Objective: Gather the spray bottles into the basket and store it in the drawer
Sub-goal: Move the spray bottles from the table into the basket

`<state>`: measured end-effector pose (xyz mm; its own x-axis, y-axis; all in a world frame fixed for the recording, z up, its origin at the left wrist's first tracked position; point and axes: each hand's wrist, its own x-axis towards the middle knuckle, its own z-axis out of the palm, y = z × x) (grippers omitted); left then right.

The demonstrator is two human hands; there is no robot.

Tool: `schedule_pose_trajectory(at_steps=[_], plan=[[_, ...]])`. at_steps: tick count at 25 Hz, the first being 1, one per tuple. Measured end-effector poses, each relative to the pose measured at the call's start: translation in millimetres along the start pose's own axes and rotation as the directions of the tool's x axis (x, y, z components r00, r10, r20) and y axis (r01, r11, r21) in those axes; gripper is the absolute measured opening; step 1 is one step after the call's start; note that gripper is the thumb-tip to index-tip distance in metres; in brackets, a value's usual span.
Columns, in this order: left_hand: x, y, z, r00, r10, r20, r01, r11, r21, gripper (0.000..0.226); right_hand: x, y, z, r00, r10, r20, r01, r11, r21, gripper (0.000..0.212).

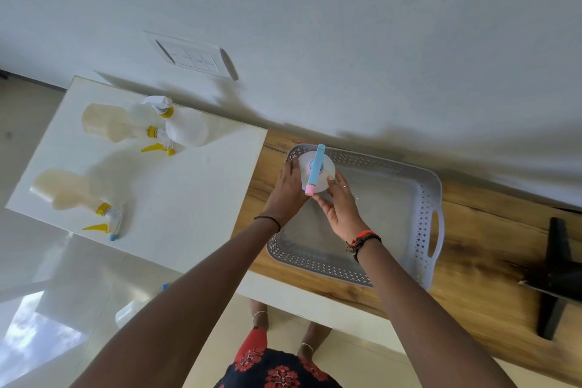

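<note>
Holding one bottle [316,172] over basket [422,198], three bottles [185,131] aside

Bright daylight, soft blur, warped edges

Both hands on a clear spray bottle [316,174] with blue-pink trigger head: left hand [288,190], right hand [341,203]. Bottle upright in far-left corner of grey perforated basket [423,220] on wooden counter [491,236]. Three yellow-collared spray bottles [132,127] on white table [189,198], two lying.

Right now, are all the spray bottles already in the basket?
No, three spray bottles sit on the white table, outside the basket.
</note>
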<state>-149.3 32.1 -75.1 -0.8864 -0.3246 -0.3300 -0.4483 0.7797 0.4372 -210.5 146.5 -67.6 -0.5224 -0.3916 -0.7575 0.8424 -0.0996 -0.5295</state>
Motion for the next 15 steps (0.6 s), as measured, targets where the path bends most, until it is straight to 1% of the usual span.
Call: schedule_pose_trajectory(at_steps=[2, 4, 7, 8, 10, 12, 14, 15], plan=[[-2.2, 3.9, -1.5, 0.999, -0.033, -0.011, 0.032, 0.997, -0.069, 0.071, -2.0, -1.0, 2.3, 1.0, 0.008, -0.005, -0.008, 1.0, 0.001, 0.044], [-5.3, 6.9, -4.9, 0.998, -0.06, -0.019, 0.056, 0.987, -0.149, 0.074, -4.6, -2.1, 3.7, 0.998, 0.023, -0.051, -0.024, 1.0, -0.019, 0.042], [-16.4, 9.0, -14.8, 0.993, -0.106, -0.048, 0.086, 0.945, -0.314, 0.074, -13.4, -3.8, 0.8, 0.97, 0.074, -0.233, -0.107, 0.986, -0.131, 0.042], [-22.0, 9.2, -18.3, 0.991, -0.116, -0.071, 0.085, 0.934, -0.346, 0.072, -17.7, -3.1, -0.1, 0.956, 0.076, -0.284, -0.123, 0.981, -0.151, 0.04], [-37.8, 8.1, -22.9, 0.985, -0.12, -0.126, 0.068, 0.932, -0.357, 0.065, -29.3, 0.9, -1.0, 0.932, 0.059, -0.357, -0.127, 0.977, -0.169, 0.033], [-59.1, 2.8, -28.4, 0.975, -0.142, -0.172, 0.071, 0.929, -0.364, 0.061, -46.4, 7.1, 5.7, 0.918, 0.062, -0.391, -0.127, 0.982, -0.142, 0.021], [-76.6, -5.8, -28.1, 0.967, -0.183, -0.175, 0.108, 0.923, -0.369, 0.066, -60.1, 17.9, 13.5, 0.922, 0.083, -0.379, -0.128, 0.987, -0.095, 0.01], [-86.3, -11.9, -30.8, 0.961, -0.205, -0.183, 0.129, 0.924, -0.36, 0.071, -66.9, 24.0, 21.0, 0.927, 0.083, -0.365, -0.127, 0.987, -0.098, 0.015]])
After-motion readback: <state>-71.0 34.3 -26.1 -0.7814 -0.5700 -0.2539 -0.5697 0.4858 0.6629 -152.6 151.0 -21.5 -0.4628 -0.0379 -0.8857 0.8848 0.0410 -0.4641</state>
